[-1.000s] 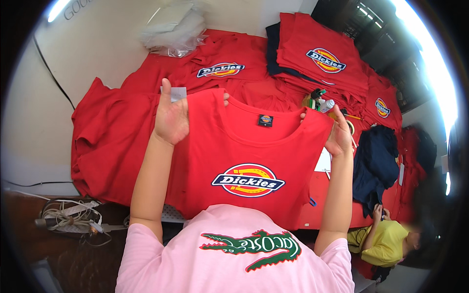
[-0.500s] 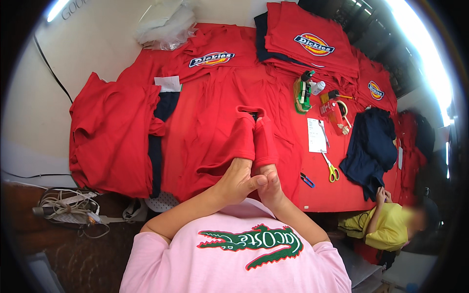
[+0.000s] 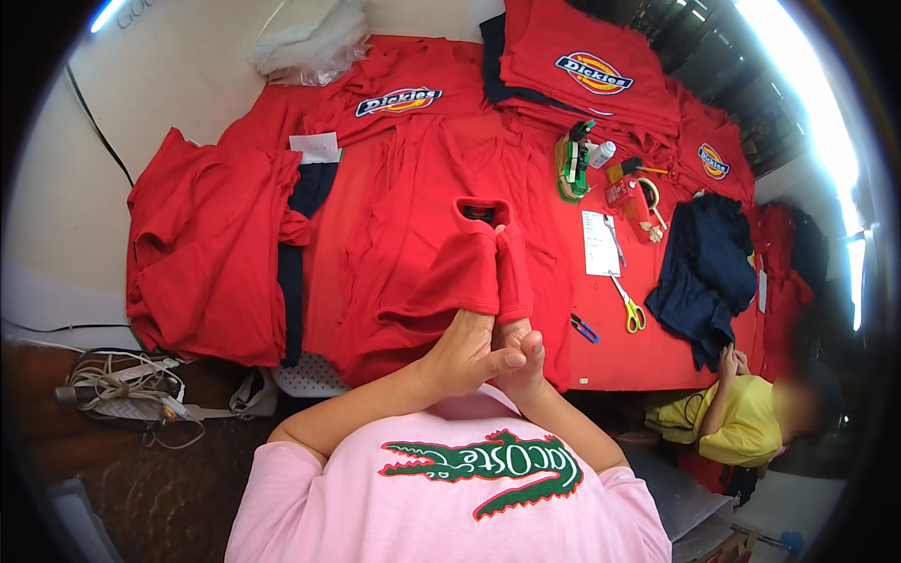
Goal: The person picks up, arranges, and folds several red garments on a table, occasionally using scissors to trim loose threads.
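My left hand (image 3: 463,350) and my right hand (image 3: 520,355) are side by side at the near edge of the table, palms facing each other. The fingers of both are hidden inside a red shirt (image 3: 441,281), whose two hemmed openings sit around them. Both thumbs show outside the cloth, near each other. At the far end of this raised cloth is a neck opening with a dark label inside. More red cloth lies spread flat under it. Because the fabric covers the fingers, I cannot see how they are bent.
Red shirts (image 3: 202,244) are heaped left, folded ones (image 3: 535,56) stacked at the back. Rightward lie a green tape dispenser (image 3: 572,167), a paper slip (image 3: 601,246), yellow-handled scissors (image 3: 634,317), blue thread snips (image 3: 584,328) and navy garments (image 3: 704,272). A person in yellow (image 3: 741,422) is at right.
The neck opening has spread wider, showing more of the label. The two hemmed openings have come closer together, and the whole view has shifted slightly.
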Demonstrator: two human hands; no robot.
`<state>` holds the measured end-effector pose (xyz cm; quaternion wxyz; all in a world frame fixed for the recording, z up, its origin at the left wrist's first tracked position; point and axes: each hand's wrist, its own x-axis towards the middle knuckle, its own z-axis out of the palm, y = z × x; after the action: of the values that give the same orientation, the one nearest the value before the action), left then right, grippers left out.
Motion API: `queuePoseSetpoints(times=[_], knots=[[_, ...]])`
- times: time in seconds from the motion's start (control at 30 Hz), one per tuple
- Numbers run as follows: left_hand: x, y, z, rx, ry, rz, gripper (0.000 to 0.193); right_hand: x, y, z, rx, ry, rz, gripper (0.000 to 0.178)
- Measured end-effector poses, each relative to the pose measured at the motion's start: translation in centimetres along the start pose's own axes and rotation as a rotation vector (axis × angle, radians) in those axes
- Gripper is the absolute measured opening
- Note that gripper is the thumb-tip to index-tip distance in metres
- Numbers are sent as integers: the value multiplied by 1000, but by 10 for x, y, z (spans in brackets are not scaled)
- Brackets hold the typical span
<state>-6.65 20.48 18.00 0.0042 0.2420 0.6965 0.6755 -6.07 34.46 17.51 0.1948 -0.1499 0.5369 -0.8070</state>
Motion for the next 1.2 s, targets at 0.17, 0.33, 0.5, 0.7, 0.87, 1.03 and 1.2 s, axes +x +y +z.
queuePoseSetpoints(times=[0.17, 0.33, 0.5, 0.7, 0.87, 1.03, 1.2], knots=[[2, 2, 4, -126, 31, 36, 123, 1, 5, -5, 101, 39, -133, 109], [16, 23, -35, -235, 310, -254, 44, 30, -45, -18, -196, 206, -196, 37], [44, 37, -127, -565, 427, -172, 34, 49, -120, -75, -441, 262, -134, 35], [73, 39, -221, -923, 286, -125, 49, 90, -187, -143, 192, 150, -26, 52], [94, 28, -228, -914, 235, -129, 61, 110, -206, -174, 255, -183, 32, 101], [100, 0, -244, -936, 228, -151, 65, 132, -182, -184, 208, -182, 14, 125], [102, -13, -251, -973, 130, -174, 77, 147, -163, -192, 288, -242, 6, 134]])
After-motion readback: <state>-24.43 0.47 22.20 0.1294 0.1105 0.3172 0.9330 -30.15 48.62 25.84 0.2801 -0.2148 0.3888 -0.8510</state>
